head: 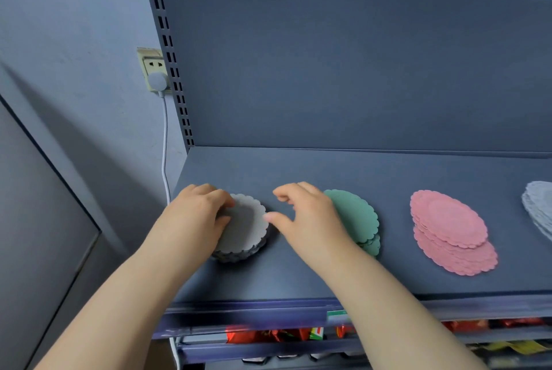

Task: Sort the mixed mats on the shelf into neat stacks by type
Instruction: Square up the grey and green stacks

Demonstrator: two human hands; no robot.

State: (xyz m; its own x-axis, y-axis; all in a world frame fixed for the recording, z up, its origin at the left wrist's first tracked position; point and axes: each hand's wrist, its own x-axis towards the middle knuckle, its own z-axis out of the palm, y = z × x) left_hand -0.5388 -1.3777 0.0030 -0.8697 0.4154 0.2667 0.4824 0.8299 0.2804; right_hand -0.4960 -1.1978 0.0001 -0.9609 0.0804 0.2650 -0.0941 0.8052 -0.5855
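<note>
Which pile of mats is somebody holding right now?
The grey pile, farthest left: the left hand grips its edge. No hand grips the green pile, pink pile or pale pile.

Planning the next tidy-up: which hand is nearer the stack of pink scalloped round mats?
Right. The right hand is at the left edge of the green scalloped mats, one stack left of the pink scalloped mats. The left hand grips the grey scalloped mats, farther left.

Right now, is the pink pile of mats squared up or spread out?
Spread out: the pink mats fan forward, lower ones showing past the top one.
</note>
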